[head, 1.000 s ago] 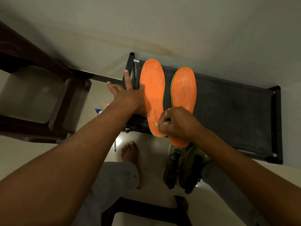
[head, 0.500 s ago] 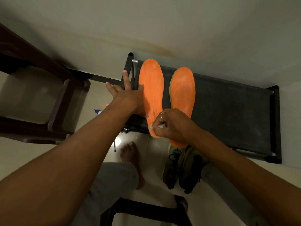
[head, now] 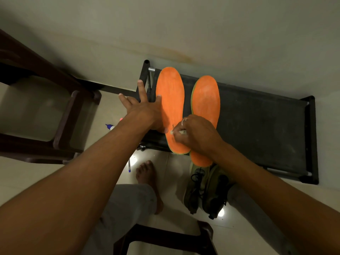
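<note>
Two orange insoles lie side by side on a low black rack (head: 257,122). My left hand (head: 145,109) lies flat with straight, spread fingers, its thumb side pressing the left insole (head: 170,92) near its left edge. My right hand (head: 196,133) rests over the heel ends of both insoles and pinches a small whitish object (head: 179,132) whose tip touches the left insole's heel area. A ring shows on one finger. The right insole (head: 206,96) is partly hidden under that hand.
A pair of dark olive shoes (head: 206,192) stands on the tiled floor below the rack, beside my bare foot (head: 147,173). A pen (head: 129,165) and a small glue bottle (head: 109,126) lie on the floor. Dark brown chairs (head: 60,115) stand at left and bottom.
My right hand with the whitish object has slid a little left across the left insole's heel. The left hand has stayed in place.
</note>
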The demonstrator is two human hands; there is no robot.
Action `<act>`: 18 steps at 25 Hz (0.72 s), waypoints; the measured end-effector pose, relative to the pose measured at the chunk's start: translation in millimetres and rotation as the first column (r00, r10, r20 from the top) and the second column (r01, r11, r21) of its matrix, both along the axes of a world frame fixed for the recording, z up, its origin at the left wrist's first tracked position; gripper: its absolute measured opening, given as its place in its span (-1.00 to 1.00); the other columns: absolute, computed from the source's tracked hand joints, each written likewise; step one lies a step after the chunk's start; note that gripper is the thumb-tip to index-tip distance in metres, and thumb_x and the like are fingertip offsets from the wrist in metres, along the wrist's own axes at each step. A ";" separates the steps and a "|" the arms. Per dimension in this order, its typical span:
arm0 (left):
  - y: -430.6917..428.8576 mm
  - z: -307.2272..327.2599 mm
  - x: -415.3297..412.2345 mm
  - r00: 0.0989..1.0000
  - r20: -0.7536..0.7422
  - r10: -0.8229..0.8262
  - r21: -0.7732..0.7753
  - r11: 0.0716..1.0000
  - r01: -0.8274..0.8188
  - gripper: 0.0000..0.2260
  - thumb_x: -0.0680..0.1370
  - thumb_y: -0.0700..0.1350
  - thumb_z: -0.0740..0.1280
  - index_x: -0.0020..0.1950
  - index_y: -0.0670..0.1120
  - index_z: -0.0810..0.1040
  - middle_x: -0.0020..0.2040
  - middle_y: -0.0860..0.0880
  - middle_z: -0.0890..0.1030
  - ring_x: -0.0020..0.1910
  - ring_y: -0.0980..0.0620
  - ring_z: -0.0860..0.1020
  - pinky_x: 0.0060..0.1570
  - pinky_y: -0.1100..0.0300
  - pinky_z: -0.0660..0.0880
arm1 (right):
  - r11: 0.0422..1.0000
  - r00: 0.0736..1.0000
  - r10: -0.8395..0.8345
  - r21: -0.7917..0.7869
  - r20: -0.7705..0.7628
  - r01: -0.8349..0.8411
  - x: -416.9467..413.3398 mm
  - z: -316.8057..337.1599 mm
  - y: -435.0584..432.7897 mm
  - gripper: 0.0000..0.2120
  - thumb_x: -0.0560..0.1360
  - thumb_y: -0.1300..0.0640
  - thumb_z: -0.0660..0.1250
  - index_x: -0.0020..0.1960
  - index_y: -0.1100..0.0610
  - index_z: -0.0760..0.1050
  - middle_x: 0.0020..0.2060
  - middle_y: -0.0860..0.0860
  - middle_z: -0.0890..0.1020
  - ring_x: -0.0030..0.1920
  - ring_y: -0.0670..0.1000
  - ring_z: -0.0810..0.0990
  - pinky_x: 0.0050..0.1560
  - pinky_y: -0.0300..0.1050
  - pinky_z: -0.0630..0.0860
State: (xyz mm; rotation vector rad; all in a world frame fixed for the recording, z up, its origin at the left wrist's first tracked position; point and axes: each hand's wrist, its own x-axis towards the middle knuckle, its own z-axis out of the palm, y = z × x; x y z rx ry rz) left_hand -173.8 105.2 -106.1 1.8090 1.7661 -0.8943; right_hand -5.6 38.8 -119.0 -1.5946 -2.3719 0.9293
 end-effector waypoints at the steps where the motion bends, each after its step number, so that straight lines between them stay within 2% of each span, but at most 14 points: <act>1: -0.1 -0.1 0.1 1.000 -0.002 -0.001 -0.002 1.000 0.001 0.13 0.36 0.33 0.49 0.59 0.20 -0.31 0.42 -0.26 -0.61 0.52 -0.50 -0.15 0.41 -0.46 -0.24 | 0.998 0.999 -0.021 0.064 0.028 0.019 -0.8 -0.6 -0.9 -0.73 0.49 0.10 0.35 -0.38 0.04 0.45 -0.40 -0.13 0.46 -0.32 -0.05 0.41 -0.29 -0.07 0.31; 2: 0.0 -0.3 -0.1 1.000 -0.004 -0.002 -0.002 1.000 0.002 0.14 0.36 0.33 0.49 0.59 0.20 -0.31 0.42 -0.26 -0.61 0.52 -0.50 -0.16 0.41 -0.46 -0.24 | 0.997 0.999 -0.002 0.074 0.047 -0.001 -1.9 -0.6 -1.2 -0.71 0.48 0.10 0.36 -0.39 0.04 0.40 -0.41 -0.12 0.46 -0.33 -0.05 0.41 -0.30 -0.08 0.29; 3: 0.0 -0.7 -0.5 1.000 -0.004 -0.002 -0.002 1.000 0.002 0.14 0.36 0.33 0.49 0.59 0.20 -0.31 0.42 -0.26 -0.61 0.52 -0.50 -0.16 0.41 -0.46 -0.24 | 0.999 0.998 0.047 0.019 0.036 -0.048 -1.9 -0.7 0.2 -0.73 0.47 0.11 0.37 -0.39 0.07 0.47 -0.41 -0.11 0.53 -0.33 -0.06 0.46 -0.32 -0.06 0.33; 5: 0.1 -1.7 -1.4 1.000 0.002 0.004 0.001 1.000 -0.004 0.14 0.36 0.33 0.49 0.59 0.20 -0.31 0.42 -0.26 -0.61 0.52 -0.51 -0.15 0.41 -0.46 -0.24 | 0.987 0.994 0.110 -0.119 -0.007 -0.110 -0.6 1.8 6.5 -0.85 0.46 0.08 0.37 -0.24 0.06 0.67 -0.28 -0.08 0.68 -0.26 -0.06 0.58 -0.25 -0.03 0.51; 6: 0.5 -2.3 -1.3 1.000 0.005 0.005 0.003 1.000 -0.005 0.14 0.35 0.33 0.50 0.59 0.20 -0.31 0.42 -0.26 -0.61 0.51 -0.51 -0.16 0.40 -0.46 -0.24 | 0.990 0.995 0.096 -0.103 0.009 -0.095 0.2 2.0 8.1 -0.84 0.48 0.06 0.36 -0.17 0.05 0.70 -0.22 -0.07 0.69 -0.21 -0.06 0.59 -0.19 -0.02 0.53; 9: 0.6 -4.7 -2.3 1.000 0.005 0.002 0.012 1.000 -0.002 0.17 0.32 0.37 0.49 0.58 0.20 -0.32 0.42 -0.27 -0.61 0.51 -0.51 -0.15 0.40 -0.48 -0.24 | 0.988 0.993 -0.005 0.152 0.117 -0.013 -1.5 -4.9 4.7 -0.80 0.56 0.03 0.33 -0.09 0.08 0.68 -0.17 0.03 0.64 -0.14 0.02 0.53 -0.19 -0.04 0.42; 11: 0.2 -5.8 -2.3 1.000 -0.002 -0.006 0.025 1.000 0.006 0.17 0.30 0.41 0.47 0.59 0.19 -0.31 0.42 -0.28 -0.60 0.51 -0.52 -0.13 0.39 -0.48 -0.24 | 0.967 0.988 0.046 0.242 0.151 -0.082 -7.9 -7.8 3.0 -0.81 0.58 0.08 0.33 -0.07 0.12 0.69 -0.19 0.09 0.63 -0.15 0.08 0.52 -0.21 -0.01 0.38; 14: -0.8 -5.9 -1.9 1.000 0.002 -0.012 0.047 0.999 0.012 0.16 0.30 0.43 0.45 0.59 0.19 -0.29 0.44 -0.29 -0.58 0.51 -0.52 -0.11 0.39 -0.48 -0.25 | 0.941 0.974 0.136 0.282 0.184 -0.185 -13.1 -9.0 27.2 -0.78 0.60 0.07 0.29 -0.02 0.12 0.69 -0.18 0.11 0.63 -0.13 0.12 0.53 -0.17 0.05 0.41; 18: -1.2 -5.4 -3.7 1.000 0.004 -0.003 0.062 0.998 0.003 0.15 0.30 0.44 0.44 0.59 0.20 -0.30 0.45 -0.28 -0.57 0.52 -0.50 -0.10 0.40 -0.48 -0.25 | 0.945 0.953 0.108 0.269 0.284 -0.187 -28.8 -11.4 61.6 -0.69 0.65 0.00 0.16 0.10 0.06 0.66 -0.06 0.05 0.64 -0.01 0.07 0.51 -0.03 0.01 0.40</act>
